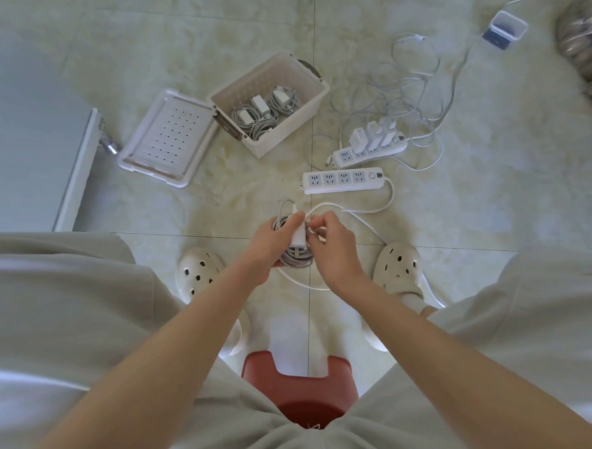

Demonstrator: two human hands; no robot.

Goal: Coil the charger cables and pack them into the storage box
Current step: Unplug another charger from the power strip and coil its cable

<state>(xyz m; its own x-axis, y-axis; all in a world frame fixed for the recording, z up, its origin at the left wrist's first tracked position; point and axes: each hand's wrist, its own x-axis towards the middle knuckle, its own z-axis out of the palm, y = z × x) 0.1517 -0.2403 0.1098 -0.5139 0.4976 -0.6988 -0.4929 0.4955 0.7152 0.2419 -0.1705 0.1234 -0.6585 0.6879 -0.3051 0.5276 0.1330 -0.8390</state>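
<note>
left hand (275, 246): wrapped round the coiled cable (296, 258), thumb pressing the white charger brick (298, 236) flat against the loops, so it's closed on the whole bundle
right hand (335, 246): right up against the left one, fingers curled in, and it looks like the fingertips are pinching the loose tail (312, 228) of that same cable next to the brick; the plug itself is too small to make out
how it'll handle: light and floppy. Thin grey cord with some spring in it, so I'd guess the loops pop open the second the grip goes slack. The brick is the only stiff, heavier bit
where to grab: across the loops with the brick clamped on top, pretty much like the left hand has it now. Holding by the tail alone would probably just unwind it
storage box (283, 135): well ahead of both hands and a bit to the left, open, with a few coiled chargers (265, 114) already inside; its lid (166, 138) lies just beside it, further left
still to do: ahead of the right hand there's a tangle of loose cables (407, 91) and more chargers plugged into the far power strip (369, 148); the near power strip (342, 180) sits just in front of the hands
watch out: the near strip's thick white cord (363, 217) loops on the floor under the hands and could snag
</note>
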